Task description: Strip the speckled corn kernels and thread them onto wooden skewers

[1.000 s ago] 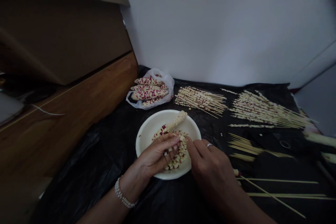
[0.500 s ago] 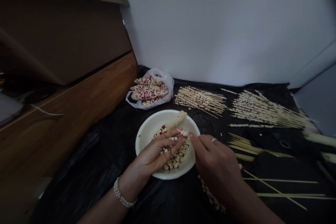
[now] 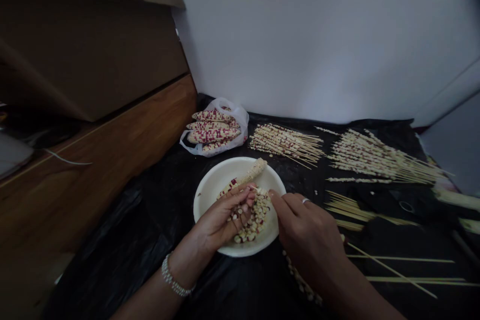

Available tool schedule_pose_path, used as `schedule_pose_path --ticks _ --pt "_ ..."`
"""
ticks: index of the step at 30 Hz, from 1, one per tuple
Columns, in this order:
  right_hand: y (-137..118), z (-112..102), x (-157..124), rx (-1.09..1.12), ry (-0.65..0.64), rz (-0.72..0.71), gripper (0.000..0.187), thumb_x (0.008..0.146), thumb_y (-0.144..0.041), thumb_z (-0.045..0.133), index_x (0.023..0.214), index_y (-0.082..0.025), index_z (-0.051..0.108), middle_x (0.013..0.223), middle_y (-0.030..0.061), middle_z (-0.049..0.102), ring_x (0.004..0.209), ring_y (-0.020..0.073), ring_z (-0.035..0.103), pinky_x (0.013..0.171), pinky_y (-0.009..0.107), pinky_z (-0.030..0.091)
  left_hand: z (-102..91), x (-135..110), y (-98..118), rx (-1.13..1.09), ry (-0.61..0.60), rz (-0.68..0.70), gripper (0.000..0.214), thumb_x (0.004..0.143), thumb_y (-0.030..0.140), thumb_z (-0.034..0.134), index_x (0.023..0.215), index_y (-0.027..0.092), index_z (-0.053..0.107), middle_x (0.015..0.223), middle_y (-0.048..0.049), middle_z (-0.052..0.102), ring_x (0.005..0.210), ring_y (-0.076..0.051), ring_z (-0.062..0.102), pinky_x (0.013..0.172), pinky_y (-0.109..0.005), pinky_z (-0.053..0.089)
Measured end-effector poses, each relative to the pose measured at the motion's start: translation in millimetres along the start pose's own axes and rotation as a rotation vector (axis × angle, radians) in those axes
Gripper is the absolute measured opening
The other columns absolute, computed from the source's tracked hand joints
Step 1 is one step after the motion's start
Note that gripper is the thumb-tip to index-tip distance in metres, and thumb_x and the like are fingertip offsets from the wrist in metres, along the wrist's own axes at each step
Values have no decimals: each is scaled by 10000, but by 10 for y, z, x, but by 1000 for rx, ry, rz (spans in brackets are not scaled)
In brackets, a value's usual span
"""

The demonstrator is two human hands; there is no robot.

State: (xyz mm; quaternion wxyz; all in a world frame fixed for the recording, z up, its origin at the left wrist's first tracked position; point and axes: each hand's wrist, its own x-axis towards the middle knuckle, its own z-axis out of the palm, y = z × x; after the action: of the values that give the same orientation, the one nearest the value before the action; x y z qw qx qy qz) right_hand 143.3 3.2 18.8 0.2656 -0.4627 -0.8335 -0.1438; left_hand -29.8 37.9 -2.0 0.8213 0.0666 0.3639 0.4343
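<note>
Within the round white bowl (image 3: pixel 208 186), loose cream-and-red corn kernels (image 3: pixel 256 224) are pinched by the left hand (image 3: pixel 219 222), a kernel-strung wooden skewer (image 3: pixel 300 278) being gripped at its rim by the right hand (image 3: pixel 307 232).

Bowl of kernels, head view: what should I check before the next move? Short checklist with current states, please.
1. Grip of right hand on the part-filled skewer: ok, its kernel-covered end trails out below the hand.
2. Skewer tip over the white bowl: ok, it meets the left hand fingertips.
3. Kernel pinched in left hand: cannot tell, fingers hide it.
4. Supply of loose kernels: ok, a pile lies under both hands.
5. Clearance from the cob: ok, it lies across the bowl's far side.
6. Spare bare skewers: ok, on the right.
</note>
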Motion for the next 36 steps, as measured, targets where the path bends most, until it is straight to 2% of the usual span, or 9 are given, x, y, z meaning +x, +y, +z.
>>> schedule_pose_path --ticks 7,13,18,24,28,36 --pt "6 9 4 -42 10 -1 238 820 -51 444 955 -117 628 687 26 553 577 153 462 549 298 294 24 -7 6 18 72 48 328 738 -22 639 1026 134 662 899 -63 700 739 -90 656 664 -146 536" --pt "-11 11 1 -32 -28 10 211 768 -52 501 917 -137 622 689 19 562 591 149 464 556 288 294 16 -6 -4 75 84 93 239 732 45 694 957 129 687 827 -36 693 730 -65 638 669 -113 502" --pt "-16 24 -17 -27 -45 20 148 738 -56 529 808 -161 607 681 16 557 601 168 492 553 297 306 39 -32 -8 112 74 69 264 737 34 681 977 143 688 850 -26 692 708 -55 620 670 -116 497" --pt "-14 24 -28 -42 -44 21 206 758 -56 510 911 -146 614 687 13 553 592 168 484 549 300 301 74 -43 -10 40 58 48 219 788 80 641 1006 82 667 851 -78 688 726 -90 641 669 -140 525" --pt "-22 17 -31 -18 -63 33 154 762 -58 512 824 -169 599 682 13 545 595 169 481 552 301 300 72 -33 -5 11 64 69 195 802 42 604 976 100 671 798 -60 684 698 -91 646 639 -140 537" --pt "-18 23 -34 -29 -69 34 199 762 -58 531 918 -143 622 696 16 557 611 168 487 566 299 320 74 -13 -15 -41 127 81 204 782 -14 595 944 92 662 853 -55 688 717 -86 648 645 -145 540"
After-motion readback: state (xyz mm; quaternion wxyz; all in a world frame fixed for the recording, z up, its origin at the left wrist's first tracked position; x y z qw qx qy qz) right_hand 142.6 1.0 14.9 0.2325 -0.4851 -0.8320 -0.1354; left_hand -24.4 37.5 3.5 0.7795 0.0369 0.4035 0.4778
